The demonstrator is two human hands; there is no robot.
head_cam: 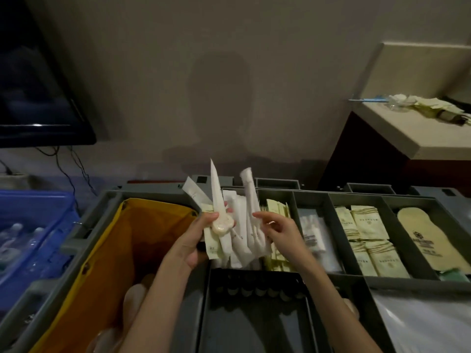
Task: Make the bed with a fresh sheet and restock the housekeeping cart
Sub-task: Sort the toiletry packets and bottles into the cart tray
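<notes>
Over the grey housekeeping cart the left hand gripped a fanned bunch of white sachets, thumb curled across the front and pressing a small round cream packet against them. The bunch stood above the cart's leftmost tray compartment, tips splayed upward, one long pointed sachet rising highest. Just to the right, the right hand hovered with its fingers apart and loosely bent, tips touching a second cluster of white sachets that leaned up out of the same compartment; whether it actually pinched one could not be told.

Next along the tray sat a narrow slot of pale yellow-green packets, then a compartment of clear-wrapped items, blurred. Beyond that lay four cream packets with printed bands, stacked flat in two rows. The far right compartment held beige slippers with a dark logo, soles up.

Left of the hands hung the cart's orange-yellow bag, open at the top. A blue crate with clear bottles stood beside the cart at far left. A dark television screen hung on the wall above it. At upper right a pale counter carried a scatter of used packets and wrappers.
</notes>
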